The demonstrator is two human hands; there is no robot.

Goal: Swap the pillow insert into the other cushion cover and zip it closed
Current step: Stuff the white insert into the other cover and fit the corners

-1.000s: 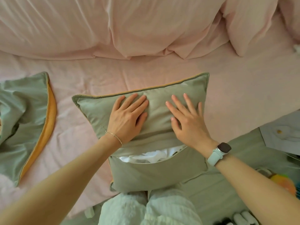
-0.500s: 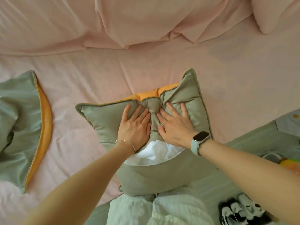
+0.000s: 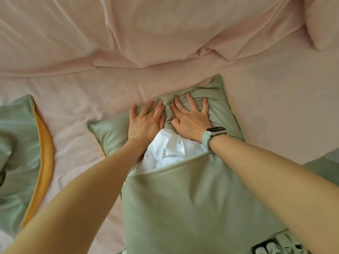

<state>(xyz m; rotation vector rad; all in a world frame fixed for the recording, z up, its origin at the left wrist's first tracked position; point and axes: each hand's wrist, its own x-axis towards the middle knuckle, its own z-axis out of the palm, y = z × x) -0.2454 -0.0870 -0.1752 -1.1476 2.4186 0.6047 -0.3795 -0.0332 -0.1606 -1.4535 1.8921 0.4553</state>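
A sage-green cushion cover (image 3: 192, 198) lies on the pink bed in front of me, its zip opening gaping wide. The white pillow insert (image 3: 170, 153) bulges out of that gap. My left hand (image 3: 145, 121) and my right hand (image 3: 190, 120) lie side by side on the cover's far half, fingers spread, pressing down and bunching the fabric between them. Neither hand grips anything. A second green cover (image 3: 16, 143) with an orange underside lies crumpled at the left edge.
A rumpled pink duvet (image 3: 128, 30) is heaped along the far side, with a pink pillow (image 3: 322, 21) at the top right. Flat pink sheet (image 3: 286, 92) surrounds the cushion. Green fabric (image 3: 321, 169) shows at the right edge.
Both hands have slid farther up the cover and pushed it down, squeezing the far half. The zip gap has widened and more white insert shows. My view has moved closer.
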